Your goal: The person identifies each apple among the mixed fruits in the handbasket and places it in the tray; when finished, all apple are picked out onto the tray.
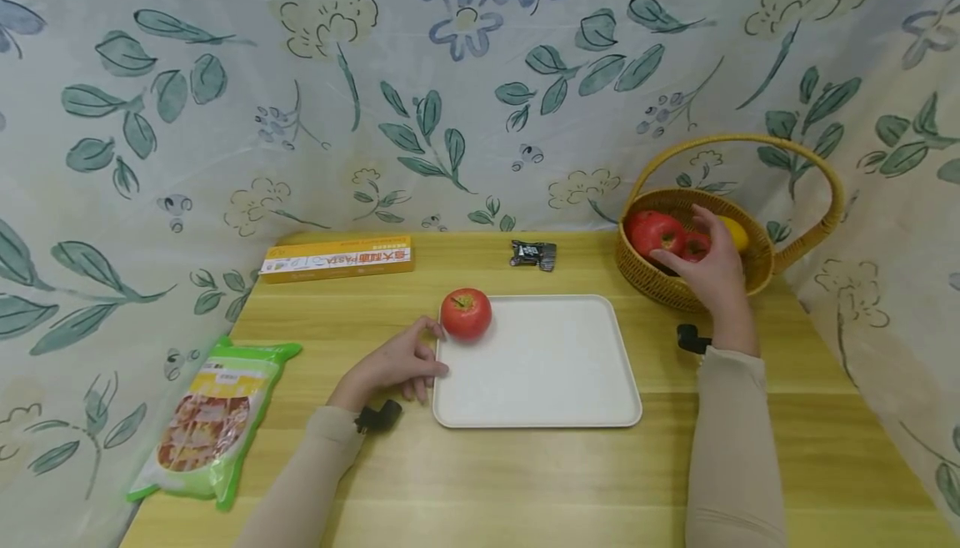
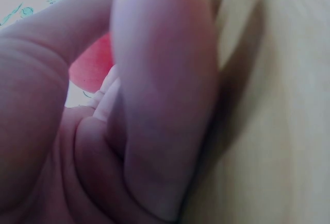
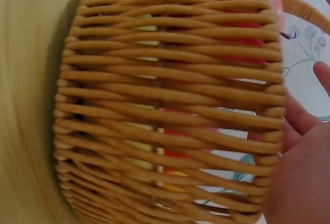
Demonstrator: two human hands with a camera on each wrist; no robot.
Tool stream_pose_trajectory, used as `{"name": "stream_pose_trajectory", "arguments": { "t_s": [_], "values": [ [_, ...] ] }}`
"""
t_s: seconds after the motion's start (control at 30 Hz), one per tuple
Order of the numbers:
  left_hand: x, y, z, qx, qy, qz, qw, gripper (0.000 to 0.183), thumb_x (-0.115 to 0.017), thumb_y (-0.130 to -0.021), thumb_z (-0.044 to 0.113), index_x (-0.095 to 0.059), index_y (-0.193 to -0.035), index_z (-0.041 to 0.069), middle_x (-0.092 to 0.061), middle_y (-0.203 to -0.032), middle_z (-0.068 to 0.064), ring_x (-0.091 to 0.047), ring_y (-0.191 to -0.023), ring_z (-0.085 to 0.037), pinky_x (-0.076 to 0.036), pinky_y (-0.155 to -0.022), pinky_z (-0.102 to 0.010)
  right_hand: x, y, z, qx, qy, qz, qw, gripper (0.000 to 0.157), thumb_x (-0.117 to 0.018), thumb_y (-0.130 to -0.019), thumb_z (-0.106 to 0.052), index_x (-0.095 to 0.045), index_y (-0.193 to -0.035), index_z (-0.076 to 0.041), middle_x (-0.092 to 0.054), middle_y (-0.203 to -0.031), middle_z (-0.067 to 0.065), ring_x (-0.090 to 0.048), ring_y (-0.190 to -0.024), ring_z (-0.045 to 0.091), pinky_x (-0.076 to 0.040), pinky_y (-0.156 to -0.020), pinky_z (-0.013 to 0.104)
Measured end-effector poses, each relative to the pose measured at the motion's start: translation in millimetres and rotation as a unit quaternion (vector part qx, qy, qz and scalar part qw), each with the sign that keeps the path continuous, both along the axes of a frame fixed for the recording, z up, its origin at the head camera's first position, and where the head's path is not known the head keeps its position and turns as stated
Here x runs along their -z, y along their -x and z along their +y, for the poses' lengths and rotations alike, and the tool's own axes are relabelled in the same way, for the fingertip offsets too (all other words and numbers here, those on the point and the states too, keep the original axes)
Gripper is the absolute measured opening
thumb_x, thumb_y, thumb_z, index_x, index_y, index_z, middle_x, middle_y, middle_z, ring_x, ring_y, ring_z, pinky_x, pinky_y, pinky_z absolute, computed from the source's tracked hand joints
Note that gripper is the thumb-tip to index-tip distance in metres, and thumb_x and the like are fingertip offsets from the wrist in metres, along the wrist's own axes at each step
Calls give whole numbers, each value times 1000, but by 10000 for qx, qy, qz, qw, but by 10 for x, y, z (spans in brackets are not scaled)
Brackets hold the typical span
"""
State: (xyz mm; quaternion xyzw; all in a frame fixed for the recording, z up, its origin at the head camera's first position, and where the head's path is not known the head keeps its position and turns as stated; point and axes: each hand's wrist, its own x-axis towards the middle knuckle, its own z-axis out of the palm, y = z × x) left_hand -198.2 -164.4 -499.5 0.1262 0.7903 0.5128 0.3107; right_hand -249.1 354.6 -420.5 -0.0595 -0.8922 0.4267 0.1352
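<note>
Thumb and fingers spread, the right hand (image 1: 716, 271) hangs over the basket (image 1: 660, 285), a red apple (image 1: 697, 246) showing between them; the left hand (image 1: 397, 362), loosely curled, is by the tray (image 1: 540, 373).

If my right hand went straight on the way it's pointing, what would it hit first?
Your right hand would probably meet the red fruit between thumb and fingers, inside the wicker basket, though the depth is hard to judge.

Bends fingers (image 1: 429, 327) of left hand (image 1: 397, 362) loosely; extends right arm (image 1: 735, 448) farther, with thumb (image 1: 670, 261) of right hand (image 1: 717, 271) spread apart.
</note>
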Motion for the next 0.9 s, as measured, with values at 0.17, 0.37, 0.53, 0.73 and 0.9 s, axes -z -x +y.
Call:
{"name": "stream_pose_trajectory", "arguments": {
  "t_s": [0.17,0.37,0.53,0.73,0.9],
  "values": [
    [-27,-5,5,-8,12,2,10000,59,-81,-94,23,-41,-137,17,-70,-75,-7,-68,-50,-18,-53,-44,-26,82,60,6,-92,-56,-39,9999,106,-84,-88,-52,-23,-169,-24,-31,-172,19,-37,-152,47,-34,-123,70],
    [-19,-14,7,10,-25,-8,10000,59,-81,-95,23,-40,-137,16,-71,-75,-7,-67,-49,-17,-52,-44,-25,132,98,3,-146,-192,-94,9997,106,-83,-88,-55,-25,-169,-20,-34,-169,22,-36,-151,47,-32,-124,71],
    [-3,-11,2,20,-60,-10,10000,60,-81,-94,24,-40,-137,16,-71,-75,-7,-68,-50,-18,-52,-44,-25,143,106,4,-157,-230,-112,9995,107,-82,-88,-57,-24,-169,-19,-36,-168,23,-36,-152,47,-30,-125,71],
    [13,6,-4,17,-25,-16,10000,61,-82,-94,25,-40,-137,16,-71,-75,-7,-68,-50,-18,-53,-44,-25,145,127,-12,-162,-364,-218,9990,106,-80,-89,-58,-22,-169,-20,-34,-169,23,-34,-153,49,-29,-124,72],
    [23,11,-7,14,-17,-19,10000,61,-82,-94,27,-41,-137,17,-71,-76,-7,-68,-51,-18,-53,-45,-26,157,141,-9,-157,-453,-337,9983,106,-78,-90,-59,-20,-170,-20,-31,-171,23,-33,-153,50,-28,-124,74]
  ]
}}
